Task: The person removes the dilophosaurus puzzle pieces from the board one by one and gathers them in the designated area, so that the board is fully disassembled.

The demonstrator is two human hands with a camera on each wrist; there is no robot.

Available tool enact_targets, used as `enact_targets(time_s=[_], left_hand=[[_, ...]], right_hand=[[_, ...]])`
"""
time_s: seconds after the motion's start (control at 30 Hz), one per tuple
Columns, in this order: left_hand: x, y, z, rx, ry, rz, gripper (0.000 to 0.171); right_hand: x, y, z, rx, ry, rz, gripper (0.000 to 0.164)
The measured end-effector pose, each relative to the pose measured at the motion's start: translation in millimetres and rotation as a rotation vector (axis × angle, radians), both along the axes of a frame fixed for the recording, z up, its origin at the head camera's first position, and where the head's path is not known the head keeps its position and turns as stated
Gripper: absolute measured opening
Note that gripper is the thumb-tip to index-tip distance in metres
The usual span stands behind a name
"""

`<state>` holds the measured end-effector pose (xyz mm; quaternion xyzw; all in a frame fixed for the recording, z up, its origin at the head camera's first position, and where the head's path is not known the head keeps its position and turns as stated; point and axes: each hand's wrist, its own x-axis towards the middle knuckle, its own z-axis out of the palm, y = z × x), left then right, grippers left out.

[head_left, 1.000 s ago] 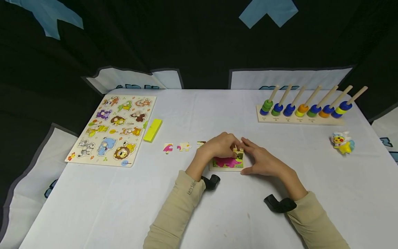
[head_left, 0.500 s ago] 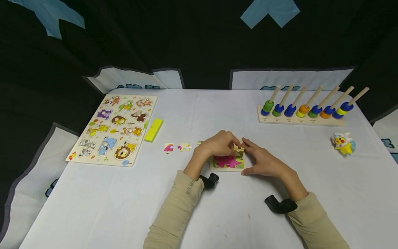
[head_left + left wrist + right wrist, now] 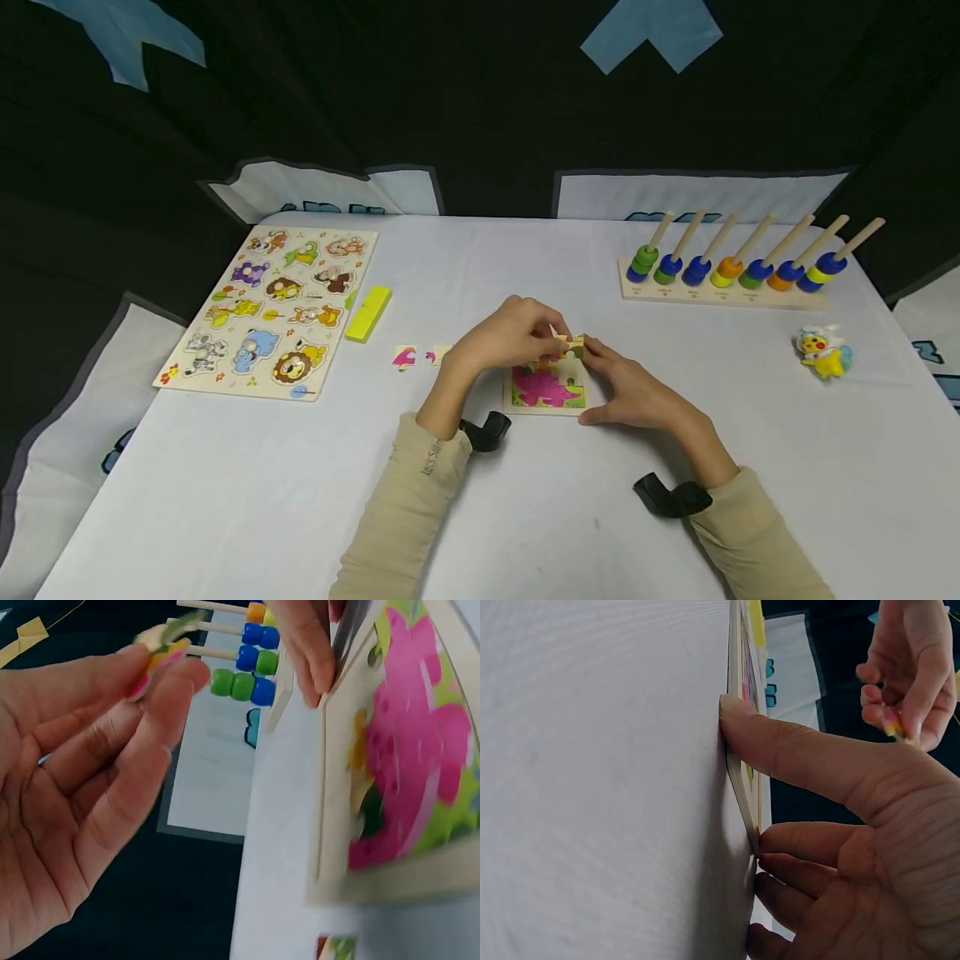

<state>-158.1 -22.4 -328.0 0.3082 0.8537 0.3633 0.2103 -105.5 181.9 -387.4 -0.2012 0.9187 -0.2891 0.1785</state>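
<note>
My left hand (image 3: pixel 504 335) is above the upper part of a small wooden jigsaw board (image 3: pixel 543 411) with a pink dinosaur picture. Between its thumb and fingers it pinches a jigsaw piece (image 3: pixel 169 637) in pink, yellow, green and cream, held clear of the board in the left wrist view. My right hand (image 3: pixel 633 385) holds the board's right side, thumb at the near corner and fingers at the far one. In the left wrist view, bare wood shows beside the dinosaur. Left of the board lie loose pieces, one pink (image 3: pixel 404 357) and another (image 3: pixel 437 355) partly hidden by the left arm.
An animal peg puzzle (image 3: pixel 262 312) lies at the left, with a yellow block (image 3: pixel 368 314) beside it. A wooden rack of coloured beads on pegs (image 3: pixel 723 287) stands at the back right. Nearer is a small yellow figurine (image 3: pixel 823 352). All are on a white-covered table (image 3: pixel 570 508).
My left hand has shifted up and left, uncovering more of the dinosaur picture and covering a loose piece that showed beside the board earlier. The right hand stays at the board's edge.
</note>
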Motion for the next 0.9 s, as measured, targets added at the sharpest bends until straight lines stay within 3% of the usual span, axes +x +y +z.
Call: enact_targets(time_s=[0.2, 0.37, 0.6, 0.77, 0.9], left_hand=[[6.9, -20, 16.6, -0.042, -0.017, 0.029, 0.008], [10.8, -44, 17.9, -0.109, -0.052, 0.042, 0.008], [15.0, -77, -1.9, -0.197, -0.133, 0.067, 0.008], [11.5, -87, -24.3, -0.144, -0.230, 0.110, 0.005], [7.3, -87, -35.0, -0.128, -0.229, 0.116, 0.005]], right_hand=[[1.0, -3, -0.6, 0.003, 0.007, -0.006, 0.094], [1.1, -3, -1.8, 0.011, 0.012, -0.009, 0.095], [1.5, -3, -2.2, 0.010, 0.011, -0.018, 0.095], [1.0, -3, -1.6, 0.008, 0.008, -0.017, 0.095], [0.9, -3, -1.4, 0.009, 0.008, -0.018, 0.095]])
